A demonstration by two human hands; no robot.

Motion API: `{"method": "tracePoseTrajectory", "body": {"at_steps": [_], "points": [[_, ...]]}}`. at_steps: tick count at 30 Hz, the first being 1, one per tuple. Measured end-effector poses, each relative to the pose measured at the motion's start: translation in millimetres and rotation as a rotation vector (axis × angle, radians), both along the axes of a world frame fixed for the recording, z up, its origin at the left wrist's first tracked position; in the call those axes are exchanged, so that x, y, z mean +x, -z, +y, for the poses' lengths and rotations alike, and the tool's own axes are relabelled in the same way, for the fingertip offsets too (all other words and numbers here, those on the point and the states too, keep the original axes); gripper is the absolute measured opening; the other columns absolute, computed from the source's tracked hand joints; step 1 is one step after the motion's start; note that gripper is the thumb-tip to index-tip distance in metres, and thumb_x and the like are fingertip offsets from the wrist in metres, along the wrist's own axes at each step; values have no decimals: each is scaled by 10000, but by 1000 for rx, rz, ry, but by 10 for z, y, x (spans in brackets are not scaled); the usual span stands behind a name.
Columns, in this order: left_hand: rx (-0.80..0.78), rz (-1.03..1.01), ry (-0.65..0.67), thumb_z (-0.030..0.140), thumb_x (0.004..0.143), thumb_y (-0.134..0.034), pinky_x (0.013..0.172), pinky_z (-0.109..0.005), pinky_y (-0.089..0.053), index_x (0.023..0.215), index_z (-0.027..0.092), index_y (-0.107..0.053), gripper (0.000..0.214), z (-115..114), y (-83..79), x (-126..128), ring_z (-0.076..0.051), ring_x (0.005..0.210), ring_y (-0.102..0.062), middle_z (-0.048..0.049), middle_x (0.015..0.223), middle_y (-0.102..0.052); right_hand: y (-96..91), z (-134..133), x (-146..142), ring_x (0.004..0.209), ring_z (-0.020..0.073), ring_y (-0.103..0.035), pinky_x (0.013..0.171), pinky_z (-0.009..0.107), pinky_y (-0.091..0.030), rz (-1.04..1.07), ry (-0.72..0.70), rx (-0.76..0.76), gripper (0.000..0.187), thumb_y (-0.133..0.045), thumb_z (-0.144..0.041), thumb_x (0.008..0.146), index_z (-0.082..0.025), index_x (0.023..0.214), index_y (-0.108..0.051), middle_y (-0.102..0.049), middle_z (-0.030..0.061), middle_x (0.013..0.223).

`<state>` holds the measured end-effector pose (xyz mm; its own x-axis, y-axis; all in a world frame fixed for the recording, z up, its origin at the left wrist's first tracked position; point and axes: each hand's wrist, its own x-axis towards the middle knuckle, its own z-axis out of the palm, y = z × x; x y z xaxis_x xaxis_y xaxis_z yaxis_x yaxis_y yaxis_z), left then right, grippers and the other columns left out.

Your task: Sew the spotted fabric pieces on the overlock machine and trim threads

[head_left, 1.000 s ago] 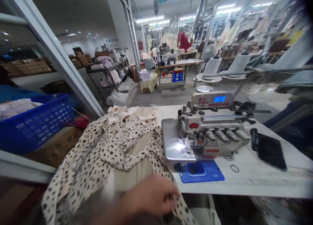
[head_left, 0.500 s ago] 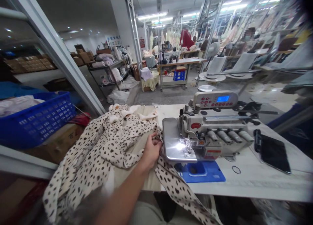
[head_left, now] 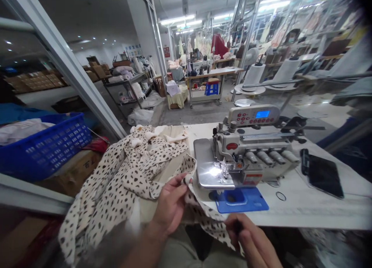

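A cream fabric with dark spots [head_left: 116, 182] lies heaped on the left of the sewing table and hangs over its front edge. My left hand [head_left: 173, 200] pinches a strip of this spotted fabric between thumb and fingers, just left of the machine's metal plate. Lower right, my right hand [head_left: 247, 235] is closed on the same strip, in front of the table edge. The strip stretches between both hands. An overlock sewing machine [head_left: 232, 147] with a lit needle area stands right of the fabric, its needle area holding no fabric.
A blue tray [head_left: 255, 202] sits under the machine's front. Right of it lie a black hair-tie-like ring [head_left: 281, 196] and a dark phone-like device [head_left: 325, 177]. White thread cones [head_left: 254, 77] stand behind. At left is a blue plastic basket [head_left: 58, 140] beside a metal post [head_left: 72, 62].
My right hand has come into view and taken hold of the strip. My left hand has moved down slightly, lifting the strip away from the heap.
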<state>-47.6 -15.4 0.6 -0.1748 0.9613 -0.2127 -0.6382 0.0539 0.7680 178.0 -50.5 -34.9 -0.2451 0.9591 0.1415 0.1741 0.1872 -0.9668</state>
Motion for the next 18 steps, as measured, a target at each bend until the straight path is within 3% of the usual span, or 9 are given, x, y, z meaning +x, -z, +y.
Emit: {"method": "tracePoseTrajectory", "body": {"at_steps": [2, 7, 16, 18], "points": [[1, 18, 1, 234, 671, -873, 756, -231, -537, 1022, 149, -725, 391, -57, -42, 57, -127, 774, -671, -56, 905, -742, -137, 139, -165, 590, 175, -561, 572, 251, -473, 16, -88, 12, 407, -362, -513, 1038, -228, 1069, -652, -597, 7, 676], [10, 101, 23, 284, 657, -898, 773, -260, -554, 1014, 134, -719, 427, -180, -106, 154, -154, 806, -688, -69, 912, -740, -307, 365, -327, 823, 184, -626, 725, 252, -480, -14, -174, 111, 292, -405, -410, 1052, -230, 1085, -634, -679, 38, 940], [-80, 54, -67, 232, 599, -916, 646, -250, -566, 1048, 154, -626, 540, -233, -221, 338, -120, 643, -662, -28, 847, -707, -219, 213, -406, 754, 172, -617, 680, 249, -465, 7, -144, 132, 278, -390, -371, 1055, -226, 938, -596, -632, 7, 814], [-86, 58, -81, 222, 584, -921, 668, -249, -568, 1047, 152, -622, 556, -235, -241, 369, -132, 687, -678, -38, 879, -710, -204, 212, -417, 755, 173, -618, 675, 250, -466, 1, -125, 141, 268, -389, -370, 1054, -231, 965, -600, -637, 6, 825]]}}
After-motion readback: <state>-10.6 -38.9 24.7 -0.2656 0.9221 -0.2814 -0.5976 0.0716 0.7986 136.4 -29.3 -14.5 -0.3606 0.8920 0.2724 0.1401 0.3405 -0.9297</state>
